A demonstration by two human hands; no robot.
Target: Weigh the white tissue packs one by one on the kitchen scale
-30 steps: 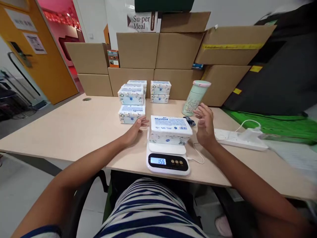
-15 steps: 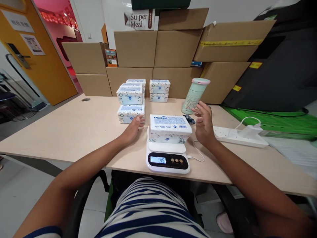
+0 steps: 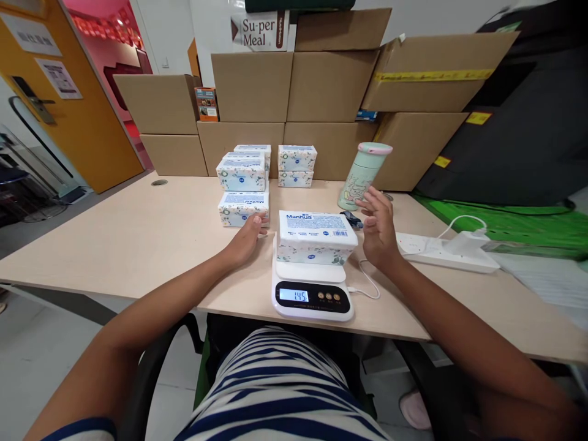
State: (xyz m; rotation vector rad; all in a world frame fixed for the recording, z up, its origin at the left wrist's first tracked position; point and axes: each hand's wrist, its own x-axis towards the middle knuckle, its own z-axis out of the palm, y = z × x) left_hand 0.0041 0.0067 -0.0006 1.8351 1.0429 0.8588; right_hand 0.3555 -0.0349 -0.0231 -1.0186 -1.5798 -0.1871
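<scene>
A white tissue pack (image 3: 316,237) marked "Manhua" rests on a white digital scale (image 3: 312,300), whose lit display reads 1.45. Left of it, my left hand (image 3: 247,241) is on the table with fingers apart, holding nothing. Its fingertips are close to the front of the left tissue stack (image 3: 243,209); I cannot tell if they touch. My right hand (image 3: 379,229) is raised on the other side of the scale, fingers spread and holding nothing. Just behind it a mint-green flask (image 3: 362,177) with a pink lid rim stands on the table.
Two more tissue packs (image 3: 296,166) are stacked at the back. Cardboard boxes (image 3: 250,89) form a wall along the far edge. A white power strip (image 3: 448,252) lies to the right, with a white cable (image 3: 371,280) by the scale. A small dark item (image 3: 351,219) sits beside the flask.
</scene>
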